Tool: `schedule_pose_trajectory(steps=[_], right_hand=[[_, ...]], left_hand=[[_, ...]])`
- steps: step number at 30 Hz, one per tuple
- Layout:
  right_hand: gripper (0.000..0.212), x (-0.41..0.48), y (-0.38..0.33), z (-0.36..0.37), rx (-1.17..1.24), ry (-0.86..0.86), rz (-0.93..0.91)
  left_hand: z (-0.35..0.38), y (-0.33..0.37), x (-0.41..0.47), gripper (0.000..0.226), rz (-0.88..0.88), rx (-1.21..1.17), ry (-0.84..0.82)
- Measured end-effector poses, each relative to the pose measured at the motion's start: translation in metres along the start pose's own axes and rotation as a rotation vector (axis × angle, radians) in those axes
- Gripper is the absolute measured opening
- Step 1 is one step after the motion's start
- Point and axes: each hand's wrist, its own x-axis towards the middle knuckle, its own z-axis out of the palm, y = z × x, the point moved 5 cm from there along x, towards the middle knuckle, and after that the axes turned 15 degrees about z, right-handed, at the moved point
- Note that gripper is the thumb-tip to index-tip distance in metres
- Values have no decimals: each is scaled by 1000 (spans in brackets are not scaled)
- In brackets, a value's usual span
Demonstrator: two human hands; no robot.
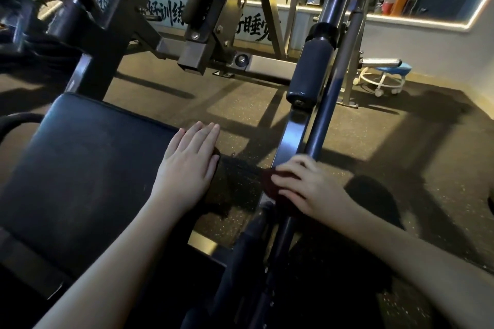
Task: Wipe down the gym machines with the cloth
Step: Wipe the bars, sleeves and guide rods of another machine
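A black padded seat (80, 163) of a gym machine fills the lower left. My left hand (187, 165) rests flat on the seat's right edge with straight fingers. A dark red cloth (272, 184) is bunched on the machine's slanted metal arm (292, 133). My right hand (307, 187) grips the cloth with curled fingers and presses it onto the arm, next to a dark round bar (324, 117). Most of the cloth is hidden under that hand.
A dark foam roller pad (311, 69) sits higher up on the arm. Grey steel frame tubes (195, 53) cross the top. A white stool with a blue seat (387, 75) stands at the far right by the wall. Speckled rubber floor (374, 147) lies between the machines.
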Motion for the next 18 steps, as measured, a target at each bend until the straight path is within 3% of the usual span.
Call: schedule_pose_trajectory(steps=[3, 5, 10, 12, 16, 18], right_hand=[[31, 34, 24, -16, -34, 160, 258], [32, 30, 22, -10, -7, 164, 362], [31, -4, -7, 1, -36, -49, -73], [32, 17, 6, -7, -92, 17, -16], [34, 26, 16, -5, -44, 175, 322], [34, 2, -6, 11, -12, 104, 178]], left_hand=[[1, -1, -2, 62, 5, -13, 17], [2, 0, -4, 64, 12, -18, 13], [-1, 0, -3, 66, 2, -30, 23], [-1, 1, -3, 66, 10, -39, 28], [0, 1, -4, 65, 19, -46, 28], [-1, 1, -4, 63, 11, -38, 27]])
